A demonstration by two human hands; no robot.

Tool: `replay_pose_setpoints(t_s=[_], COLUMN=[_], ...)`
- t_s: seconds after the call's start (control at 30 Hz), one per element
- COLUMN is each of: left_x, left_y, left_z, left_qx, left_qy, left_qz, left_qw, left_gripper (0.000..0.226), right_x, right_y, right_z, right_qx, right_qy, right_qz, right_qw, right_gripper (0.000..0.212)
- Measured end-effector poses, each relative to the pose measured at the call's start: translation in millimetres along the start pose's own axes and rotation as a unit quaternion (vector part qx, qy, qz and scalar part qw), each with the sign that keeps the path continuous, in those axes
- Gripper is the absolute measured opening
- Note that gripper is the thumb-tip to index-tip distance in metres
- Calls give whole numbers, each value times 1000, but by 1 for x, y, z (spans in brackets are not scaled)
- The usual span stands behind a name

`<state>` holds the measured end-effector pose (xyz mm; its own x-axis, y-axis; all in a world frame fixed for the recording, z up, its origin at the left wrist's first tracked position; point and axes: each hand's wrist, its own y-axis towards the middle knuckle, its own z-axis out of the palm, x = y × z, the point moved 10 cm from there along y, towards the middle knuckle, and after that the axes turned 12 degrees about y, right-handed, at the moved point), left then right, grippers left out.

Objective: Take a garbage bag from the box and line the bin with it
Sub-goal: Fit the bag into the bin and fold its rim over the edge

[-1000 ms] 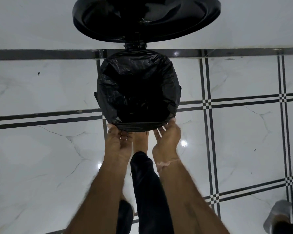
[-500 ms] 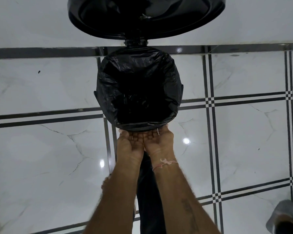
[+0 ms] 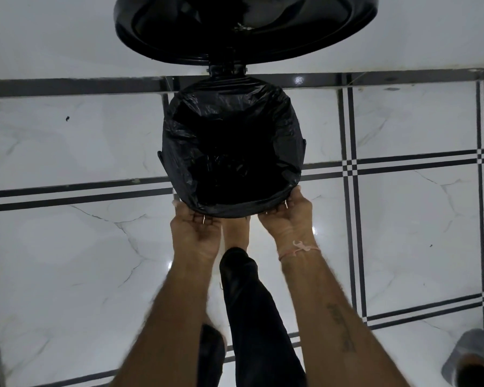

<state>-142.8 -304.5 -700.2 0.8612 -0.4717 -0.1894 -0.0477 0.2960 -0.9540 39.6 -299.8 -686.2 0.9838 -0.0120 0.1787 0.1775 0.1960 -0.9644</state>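
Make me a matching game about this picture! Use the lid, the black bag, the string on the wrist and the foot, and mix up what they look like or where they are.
Things:
1. lid
2. garbage bag
3. wrist string
4. foot

Descriptions:
A. pink
B. crinkly, its near edge held by the left hand and the right hand
C. swung open, at the top of the view
D. bare, between the two hands

Pairs: 1-C, 2-B, 3-A, 4-D

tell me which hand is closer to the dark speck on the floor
Left. The left hand holds the near edge of the bag on the side toward the speck; the right hand holds that edge farther right.
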Motion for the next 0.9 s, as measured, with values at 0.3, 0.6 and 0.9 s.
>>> replay_pose_setpoints(t_s=[0.3, 0.6, 0.9], left_x=[-21, -66, -62], left_y=[12, 15, 20], left_z=[-2, 29, 23], left_qx=[2, 40, 21], left_qy=[101, 203, 254], left_qz=[-11, 10, -63], left_qw=[995, 978, 965], left_gripper=[31, 36, 43], right_x=[41, 38, 40], right_y=[24, 34, 29], right_z=[19, 44, 53], right_qx=[19, 53, 76], right_qy=[-92, -140, -173], right_qz=[-54, 14, 5], right_qw=[994, 989, 982], right_gripper=[34, 42, 47])
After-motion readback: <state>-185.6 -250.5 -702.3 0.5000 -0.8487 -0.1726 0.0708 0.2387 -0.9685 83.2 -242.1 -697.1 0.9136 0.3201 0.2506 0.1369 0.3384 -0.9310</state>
